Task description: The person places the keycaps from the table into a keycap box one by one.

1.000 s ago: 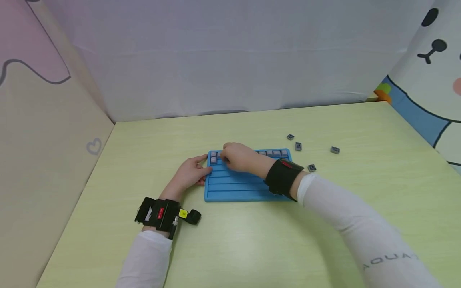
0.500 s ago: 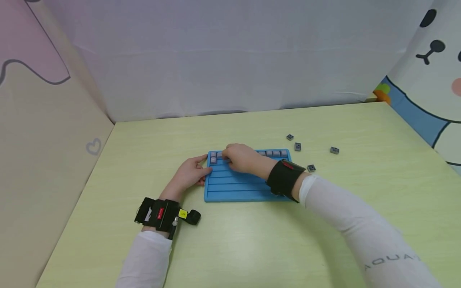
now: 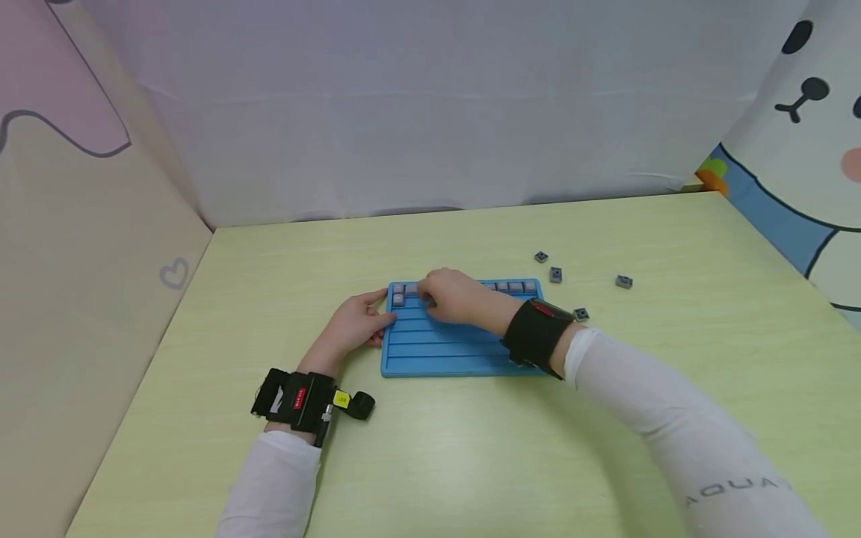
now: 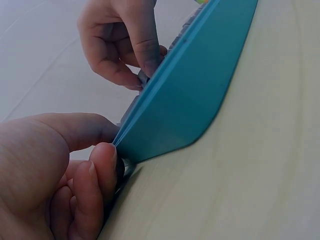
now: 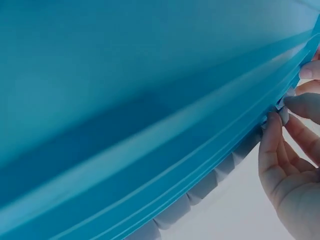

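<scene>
A blue keycap tray with ridged rows lies on the table. Grey keycaps line its far row, and another keycap sits at the left of the second row. My left hand grips the tray's left edge, thumb on the rim and fingers at the side, as the left wrist view shows. Over the tray's upper left, my right hand pinches a grey keycap between thumb and fingertips, right at the second row. From the head view that keycap is mostly hidden behind the hand.
Several loose keycaps lie right of the tray: one at the back, one near the tray's corner, one farther right and one by the right wrist strap. A white cloth wall stands behind the table.
My right hand has shifted very slightly to the right along the tray, still low over the second row. The left hand keeps its hold on the tray's edge.
</scene>
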Demonstrator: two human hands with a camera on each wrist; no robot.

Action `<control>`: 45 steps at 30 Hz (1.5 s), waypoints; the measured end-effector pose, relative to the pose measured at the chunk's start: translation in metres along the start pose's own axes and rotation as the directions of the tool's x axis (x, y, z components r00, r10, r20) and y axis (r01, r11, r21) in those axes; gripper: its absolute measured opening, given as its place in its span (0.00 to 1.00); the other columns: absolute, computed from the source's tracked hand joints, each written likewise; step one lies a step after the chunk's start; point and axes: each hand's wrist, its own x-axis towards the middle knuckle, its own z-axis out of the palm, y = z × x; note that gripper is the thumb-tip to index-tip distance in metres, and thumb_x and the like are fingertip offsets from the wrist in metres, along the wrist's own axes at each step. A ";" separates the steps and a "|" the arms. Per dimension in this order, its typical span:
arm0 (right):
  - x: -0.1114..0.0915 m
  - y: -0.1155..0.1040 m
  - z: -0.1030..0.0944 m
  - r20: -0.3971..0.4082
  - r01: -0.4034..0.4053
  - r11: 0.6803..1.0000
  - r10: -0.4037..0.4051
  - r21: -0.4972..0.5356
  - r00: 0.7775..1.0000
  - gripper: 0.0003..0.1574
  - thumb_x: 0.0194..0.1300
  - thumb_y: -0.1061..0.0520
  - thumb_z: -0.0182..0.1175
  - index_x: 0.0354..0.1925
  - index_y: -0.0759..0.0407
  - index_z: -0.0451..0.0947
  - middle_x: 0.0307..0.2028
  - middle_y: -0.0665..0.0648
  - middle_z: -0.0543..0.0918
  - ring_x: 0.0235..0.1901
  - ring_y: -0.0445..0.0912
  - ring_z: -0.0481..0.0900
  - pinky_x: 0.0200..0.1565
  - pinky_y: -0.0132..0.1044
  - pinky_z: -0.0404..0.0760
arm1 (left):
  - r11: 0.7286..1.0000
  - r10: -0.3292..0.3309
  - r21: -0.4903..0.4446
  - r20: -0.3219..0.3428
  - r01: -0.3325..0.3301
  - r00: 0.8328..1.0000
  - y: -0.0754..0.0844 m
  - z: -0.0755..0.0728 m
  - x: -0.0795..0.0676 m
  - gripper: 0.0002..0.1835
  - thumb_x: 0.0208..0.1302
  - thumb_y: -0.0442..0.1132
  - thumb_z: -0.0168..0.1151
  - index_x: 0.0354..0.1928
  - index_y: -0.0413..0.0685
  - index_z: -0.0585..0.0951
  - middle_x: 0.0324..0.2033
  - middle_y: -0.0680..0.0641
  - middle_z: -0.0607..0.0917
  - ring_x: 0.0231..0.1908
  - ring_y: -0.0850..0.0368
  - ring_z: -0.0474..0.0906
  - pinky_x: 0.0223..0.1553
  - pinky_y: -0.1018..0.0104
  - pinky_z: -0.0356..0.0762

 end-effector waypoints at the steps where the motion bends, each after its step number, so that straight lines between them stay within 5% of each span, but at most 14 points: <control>1: 0.000 0.000 -0.001 0.003 0.003 1.000 -0.003 0.005 1.000 0.07 0.64 0.63 0.57 0.40 0.63 0.79 0.36 0.59 0.80 0.33 0.48 0.73 0.42 0.39 0.76 | 1.000 0.001 0.000 0.000 -0.001 1.000 0.000 0.000 0.000 0.34 0.65 0.41 0.58 0.71 0.47 0.60 0.13 0.53 0.74 0.14 0.63 0.72 0.22 0.71 0.74; 11: -0.002 -0.001 -0.003 -0.054 0.001 0.997 -0.005 -0.076 0.999 0.11 0.65 0.63 0.56 0.45 0.61 0.81 0.43 0.58 0.84 0.43 0.49 0.81 0.51 0.41 0.78 | 1.000 0.013 0.009 -0.001 -0.013 1.000 0.002 -0.001 -0.001 0.34 0.65 0.41 0.58 0.71 0.46 0.60 0.13 0.53 0.74 0.14 0.63 0.73 0.22 0.71 0.74; 21: -0.002 -0.002 0.004 -0.069 -0.011 0.994 0.004 -0.108 0.998 0.08 0.65 0.62 0.57 0.41 0.61 0.82 0.37 0.58 0.82 0.36 0.49 0.80 0.45 0.40 0.80 | 1.000 0.023 0.008 0.000 -0.023 1.000 -0.002 -0.001 0.001 0.34 0.66 0.40 0.58 0.71 0.45 0.59 0.13 0.53 0.74 0.14 0.63 0.73 0.21 0.71 0.74; 29: 0.000 -0.002 0.006 -0.055 -0.025 0.998 0.021 -0.063 0.998 0.09 0.65 0.63 0.57 0.42 0.62 0.82 0.38 0.59 0.81 0.38 0.49 0.79 0.47 0.39 0.80 | 1.000 0.025 0.003 0.003 -0.025 1.000 -0.002 0.000 0.001 0.34 0.66 0.40 0.57 0.72 0.45 0.59 0.13 0.52 0.73 0.14 0.63 0.73 0.21 0.71 0.74; 38: -0.005 0.001 0.006 -0.082 0.042 0.997 -0.047 -0.069 0.996 0.11 0.66 0.64 0.55 0.43 0.62 0.83 0.39 0.61 0.82 0.40 0.51 0.81 0.46 0.40 0.80 | 1.000 0.024 0.009 0.000 -0.024 1.000 -0.002 0.000 0.001 0.34 0.66 0.40 0.57 0.71 0.45 0.59 0.13 0.53 0.73 0.14 0.63 0.73 0.21 0.70 0.74; 45: -0.004 -0.002 0.003 -0.082 0.004 0.995 -0.012 -0.104 0.997 0.11 0.65 0.62 0.56 0.44 0.60 0.82 0.39 0.58 0.83 0.37 0.49 0.81 0.44 0.40 0.81 | 1.000 0.015 0.006 -0.002 -0.015 1.000 -0.003 0.001 0.001 0.34 0.65 0.41 0.58 0.71 0.46 0.60 0.14 0.53 0.74 0.14 0.62 0.73 0.21 0.71 0.74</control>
